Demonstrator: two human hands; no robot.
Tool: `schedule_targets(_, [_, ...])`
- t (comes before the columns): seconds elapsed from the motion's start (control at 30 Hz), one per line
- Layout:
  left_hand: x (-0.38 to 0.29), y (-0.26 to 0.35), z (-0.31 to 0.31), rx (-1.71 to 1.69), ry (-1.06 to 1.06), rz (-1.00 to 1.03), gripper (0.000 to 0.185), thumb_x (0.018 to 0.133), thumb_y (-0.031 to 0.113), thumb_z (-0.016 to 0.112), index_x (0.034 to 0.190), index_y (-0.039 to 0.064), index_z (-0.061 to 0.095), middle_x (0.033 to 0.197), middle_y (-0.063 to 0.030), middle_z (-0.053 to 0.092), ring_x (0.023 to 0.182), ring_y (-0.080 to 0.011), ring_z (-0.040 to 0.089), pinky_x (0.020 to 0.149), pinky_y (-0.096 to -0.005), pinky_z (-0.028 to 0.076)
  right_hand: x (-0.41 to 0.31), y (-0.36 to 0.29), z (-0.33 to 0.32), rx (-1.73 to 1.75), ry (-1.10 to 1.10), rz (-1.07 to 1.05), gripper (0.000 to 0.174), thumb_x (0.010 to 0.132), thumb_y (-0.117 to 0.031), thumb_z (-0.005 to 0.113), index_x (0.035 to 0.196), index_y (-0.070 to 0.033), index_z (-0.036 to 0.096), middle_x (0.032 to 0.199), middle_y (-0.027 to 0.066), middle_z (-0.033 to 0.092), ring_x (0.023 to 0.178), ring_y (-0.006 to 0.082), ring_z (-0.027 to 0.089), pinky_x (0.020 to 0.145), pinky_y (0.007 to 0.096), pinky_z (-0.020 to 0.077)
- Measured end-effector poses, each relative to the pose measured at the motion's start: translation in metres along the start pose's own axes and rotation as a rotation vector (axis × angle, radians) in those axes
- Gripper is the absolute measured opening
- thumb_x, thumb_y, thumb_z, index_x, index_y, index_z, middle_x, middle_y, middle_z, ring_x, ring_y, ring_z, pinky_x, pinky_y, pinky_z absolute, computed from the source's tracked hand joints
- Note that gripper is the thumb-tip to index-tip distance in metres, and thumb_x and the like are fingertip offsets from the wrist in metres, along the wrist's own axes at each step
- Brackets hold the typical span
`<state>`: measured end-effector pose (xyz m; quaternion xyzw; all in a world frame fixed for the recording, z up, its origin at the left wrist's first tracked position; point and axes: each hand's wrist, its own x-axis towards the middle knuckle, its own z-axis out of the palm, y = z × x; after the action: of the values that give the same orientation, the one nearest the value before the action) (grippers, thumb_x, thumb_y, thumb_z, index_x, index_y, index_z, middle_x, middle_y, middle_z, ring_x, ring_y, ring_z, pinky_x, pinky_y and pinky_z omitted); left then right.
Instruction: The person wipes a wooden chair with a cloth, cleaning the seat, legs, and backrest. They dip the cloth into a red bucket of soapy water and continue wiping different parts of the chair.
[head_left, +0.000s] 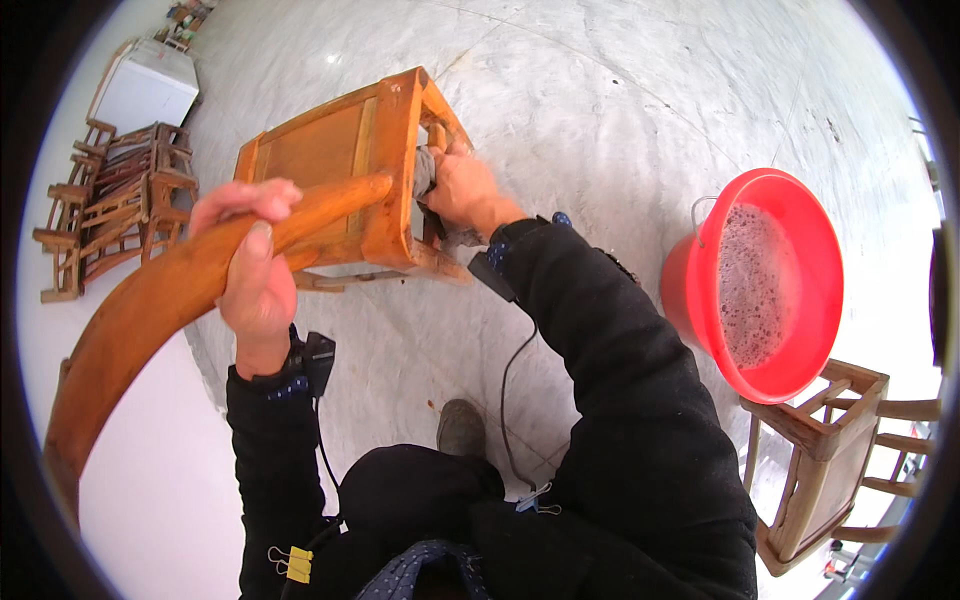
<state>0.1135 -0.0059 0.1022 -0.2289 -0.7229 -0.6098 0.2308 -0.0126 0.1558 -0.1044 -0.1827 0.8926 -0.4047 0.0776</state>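
An orange-brown wooden chair (319, 150) is tipped over in front of me, its back reaching toward the lower left. My left hand (259, 292) wraps around a curved back post (161, 296), thumb on the near side and fingers over the far side. At the chair's right end, my right hand (465, 187) grips a wet-looking grey cloth (424, 172). The cloth presses against the wooden frame beside the seat, near a short bar (436, 136). Part of the cloth is hidden behind the fingers and the chair frame.
A red bucket (684, 289) of foamy water (754, 292) is at my right, by a brown wooden chair (821, 450). Stacked wooden chairs (124, 210) and a white box-like unit (150, 82) are far left. Cables (504, 382) hang from both wrists. My shoe (461, 427) is on the grey floor.
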Motion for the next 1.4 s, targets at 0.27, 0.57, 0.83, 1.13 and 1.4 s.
schedule_targets(0.27, [0.000, -0.014, 0.001, 0.059, 0.040, 0.095, 0.030, 0.085, 0.012, 0.062, 0.112, 0.002, 0.055, 0.090, -0.0098, 0.062, 0.085, -0.0250, 0.059, 0.089, -0.0491, 0.049, -0.019, 0.044, 0.026, 0.501, 0.307, 0.007, 0.039, 0.078, -0.014, 0.069, 0.115, 0.000, 0.067, 0.111, 0.0226, 0.069, 0.099, 0.0394, 0.070, 0.087, 0.0462, 0.0555])
schedule_targets(0.57, [0.001, -0.026, 0.002, 0.056, 0.041, 0.214, 0.034, 0.086, 0.026, 0.061, 0.115, 0.010, 0.055, 0.083, -0.0031, 0.055, 0.075, -0.0192, 0.050, 0.073, -0.0406, 0.038, -0.024, 0.085, 0.049, 1.176, -0.107, 0.652, 0.038, 0.087, -0.021, 0.073, 0.104, 0.013, 0.069, 0.094, 0.0159, 0.074, 0.082, 0.0240, 0.071, 0.072, 0.0379, 0.0570])
schedule_targets(0.83, [-0.003, -0.022, -0.010, 0.052, -0.021, 0.175, 0.042, 0.088, 0.032, 0.063, 0.123, 0.011, 0.057, 0.086, -0.0005, 0.054, 0.077, -0.0178, 0.050, 0.077, -0.0401, 0.039, -0.033, 0.072, 0.134, 0.677, -0.593, 0.227, 0.036, 0.101, -0.031, 0.046, 0.115, -0.008, 0.072, 0.101, 0.0229, 0.073, 0.092, 0.0320, 0.070, 0.084, 0.0412, 0.0544])
schedule_targets(1.13, [-0.004, -0.023, -0.005, 0.033, 0.008, 0.181, 0.041, 0.087, 0.030, 0.061, 0.123, 0.010, 0.056, 0.084, -0.0018, 0.053, 0.077, -0.0187, 0.050, 0.076, -0.0411, 0.038, -0.033, 0.027, 0.054, 1.805, -0.353, 0.993, 0.049, 0.099, -0.041, 0.040, 0.116, -0.003, 0.066, 0.113, 0.0154, 0.074, 0.102, 0.0323, 0.070, 0.099, 0.0475, 0.0513])
schedule_targets(1.4, [-0.002, -0.025, -0.005, 0.047, 0.004, 0.202, 0.038, 0.087, 0.030, 0.061, 0.120, 0.010, 0.057, 0.084, -0.0018, 0.054, 0.076, -0.0186, 0.050, 0.074, -0.0411, 0.038, -0.049, 0.048, 0.091, 1.209, -0.333, 0.759, 0.052, 0.095, -0.041, 0.050, 0.114, 0.005, 0.065, 0.111, 0.0175, 0.074, 0.097, 0.0340, 0.070, 0.089, 0.0441, 0.0551])
